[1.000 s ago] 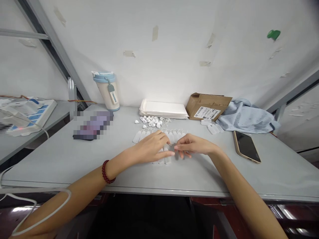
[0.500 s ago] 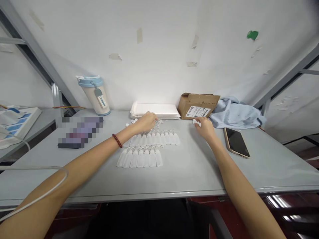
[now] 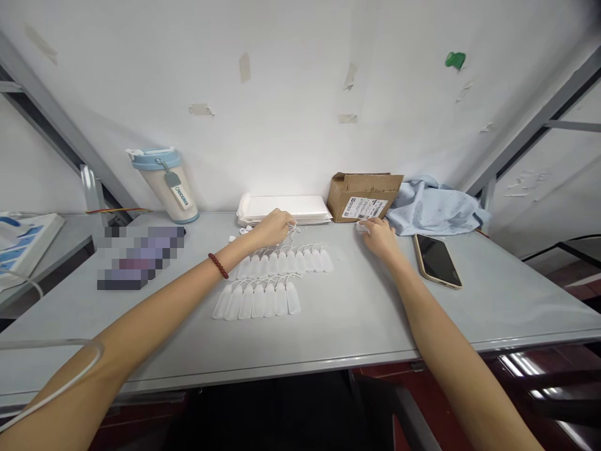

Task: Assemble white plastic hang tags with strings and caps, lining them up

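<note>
Closed at the fingertips, my left hand [image 3: 273, 228] is at white looped cords [image 3: 293, 233] in front of the white stack. Translucent white tags with cords [image 3: 285, 263] lie below it in a row, partly behind my left wrist. Nearer the table edge is a second row of the same tags [image 3: 257, 300], laid side by side. By the cardboard box, my right hand [image 3: 381, 238] has its fingers curled over a small whitish piece [image 3: 361, 227]. Most of that piece is hidden, so its kind is unclear.
Along the wall stand a tumbler [image 3: 164, 185], a stack of flat white packs [image 3: 282, 205] and a cardboard box [image 3: 364, 194], beside a crumpled blue cloth [image 3: 432, 207]. A phone [image 3: 436, 260] lies right of my right forearm. A white cable [image 3: 56, 389] crosses my left arm.
The camera view has turned slightly, so everything sits a little further left. My right fingers have lowered over the small whitish piece. My left hand stays at the cords.
</note>
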Demonstrator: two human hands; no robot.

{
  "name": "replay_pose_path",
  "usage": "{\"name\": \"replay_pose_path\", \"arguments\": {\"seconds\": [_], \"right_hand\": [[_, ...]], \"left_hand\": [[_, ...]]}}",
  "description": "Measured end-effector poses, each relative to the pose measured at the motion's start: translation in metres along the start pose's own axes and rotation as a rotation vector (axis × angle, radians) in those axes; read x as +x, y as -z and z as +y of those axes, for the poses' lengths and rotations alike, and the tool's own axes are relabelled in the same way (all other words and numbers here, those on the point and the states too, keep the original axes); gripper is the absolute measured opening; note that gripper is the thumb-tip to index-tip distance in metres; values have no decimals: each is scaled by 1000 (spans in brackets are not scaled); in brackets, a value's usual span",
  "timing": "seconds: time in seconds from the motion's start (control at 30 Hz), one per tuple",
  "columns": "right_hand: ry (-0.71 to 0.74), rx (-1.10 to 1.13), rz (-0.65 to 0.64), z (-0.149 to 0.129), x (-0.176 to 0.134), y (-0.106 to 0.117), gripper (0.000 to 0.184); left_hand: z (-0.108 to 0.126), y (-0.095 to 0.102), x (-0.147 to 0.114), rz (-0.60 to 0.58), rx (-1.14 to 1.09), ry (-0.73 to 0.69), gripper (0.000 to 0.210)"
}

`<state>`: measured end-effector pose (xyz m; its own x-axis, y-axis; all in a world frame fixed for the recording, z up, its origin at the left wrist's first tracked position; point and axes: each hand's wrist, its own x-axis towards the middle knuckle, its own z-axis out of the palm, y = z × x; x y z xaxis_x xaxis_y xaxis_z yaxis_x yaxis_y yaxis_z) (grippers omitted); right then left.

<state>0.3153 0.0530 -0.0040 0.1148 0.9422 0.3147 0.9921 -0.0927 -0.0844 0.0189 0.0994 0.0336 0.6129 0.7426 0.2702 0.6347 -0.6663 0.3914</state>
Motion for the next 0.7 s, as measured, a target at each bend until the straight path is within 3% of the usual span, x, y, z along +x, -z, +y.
{"name": "replay_pose_path", "arguments": {"seconds": [0.13,0.47,0.6,0.7], "right_hand": [[-6,-33,14,-4,0,4,44],[117,-85,-63,-21,-2,5,53],[199,-43,-4,-34,-6,9,50],[229,171,98,-46,-11,16,43]], "left_hand": [[5,12,-4,67,4,39,43],[17,33,-47,299,-446,352,41],[22,29,-70,357,-660,448,33],[25,25,-81,368,-815,480,24]]}}
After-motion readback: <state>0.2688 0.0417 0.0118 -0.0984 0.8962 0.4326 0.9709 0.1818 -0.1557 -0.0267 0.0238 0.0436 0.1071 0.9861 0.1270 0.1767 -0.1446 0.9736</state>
